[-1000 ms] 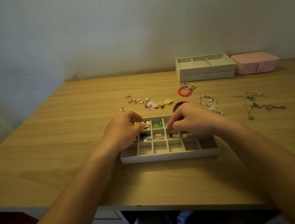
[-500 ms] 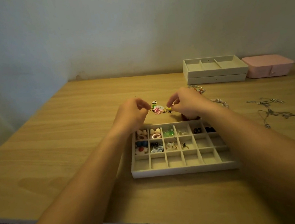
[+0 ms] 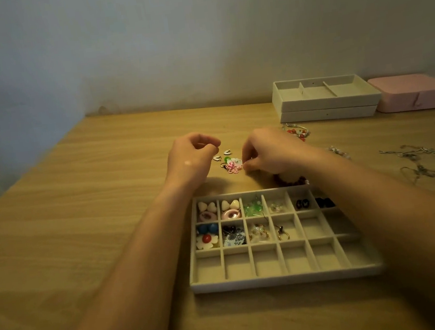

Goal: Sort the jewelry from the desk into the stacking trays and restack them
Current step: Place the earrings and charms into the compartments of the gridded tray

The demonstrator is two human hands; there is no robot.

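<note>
1. The loose earrings (image 3: 234, 166), among them a pink flower piece, a green bead and two small white pieces, lie on the desk (image 3: 80, 207) just behind the divided tray (image 3: 286, 279).
2. The left hand (image 3: 194, 159) hovers just left of this cluster, behind the tray's left end. Its fingers are curled with thumb meeting fingertip, and I cannot tell whether anything is pinched.
3. The right hand (image 3: 269, 153) is behind the tray's middle. Its curled fingertips bunch at the flower piece's right edge, and what they grip is hidden.
4. The tray's back two rows hold cream hearts, pink rings, green beads, a red-centred flower and small dark pieces.
5. A dark bead bracelet (image 3: 291, 180) lies against the tray's back wall, under the right wrist.
6. Further back and to the right are a red bead bracelet (image 3: 298, 132), two stacked trays (image 3: 326, 103) and a pink box (image 3: 411, 94).
7. Silver chains (image 3: 422, 160) lie well right of the tray.
</note>
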